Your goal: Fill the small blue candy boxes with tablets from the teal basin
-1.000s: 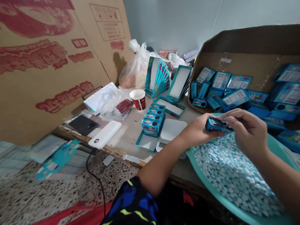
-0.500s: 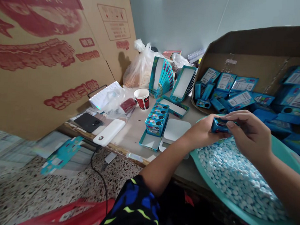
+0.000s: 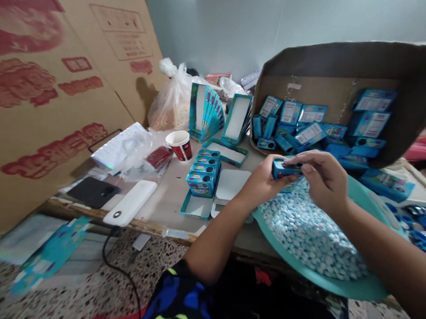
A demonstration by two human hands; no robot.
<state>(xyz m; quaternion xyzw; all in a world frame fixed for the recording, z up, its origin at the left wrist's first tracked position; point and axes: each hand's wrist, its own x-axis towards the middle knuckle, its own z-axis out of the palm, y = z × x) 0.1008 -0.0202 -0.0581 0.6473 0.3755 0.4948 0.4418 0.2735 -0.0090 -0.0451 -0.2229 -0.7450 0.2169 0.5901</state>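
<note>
Gripped at both ends, the small blue box (image 3: 284,168) sits between the left hand (image 3: 261,183) and the right hand (image 3: 324,179), each grip closed on it, just above the teal basin (image 3: 355,290) heaped with pale candies (image 3: 308,234). Stacked boxes (image 3: 202,172) stand on the table (image 3: 167,197) nearby.

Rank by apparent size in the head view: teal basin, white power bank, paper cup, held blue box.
1. teal basin
2. white power bank
3. paper cup and blue box: too alike to rank, and the box is partly covered.
</note>
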